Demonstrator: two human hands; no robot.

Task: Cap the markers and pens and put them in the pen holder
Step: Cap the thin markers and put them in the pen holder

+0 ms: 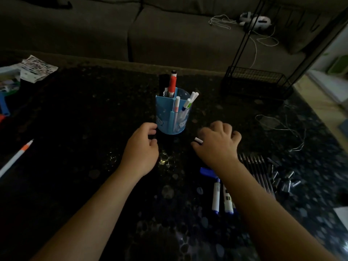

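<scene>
Two bare forearms (94,213) reach away over the dark speckled glossy table (84,119); under the right one lie the fat white markers with blue ends (215,196), with a loose blue plastic cap (206,171) just beyond them, seemingly parked within easy reach. Beside them sits a neat row of slim dark pens (259,172) and a heap of small dark caps (284,182), apparently sorted for pairing. The right hand (218,144) is curled, pinching a short white plastic piece (198,140); whether it is a cap or a marker's end I cannot tell. The left hand (141,147) hangs loosely curled and empty just beside the foot of the round blue plastic pen holder (165,117), probably to steady it; contact is unclear. Several capped markers stand upright in the holder's compartments, a red-and-white marker (172,83) at the back. Well apart on the left lies a thin white marker with an orange band (17,156), uncollected; much remains to do.
</scene>
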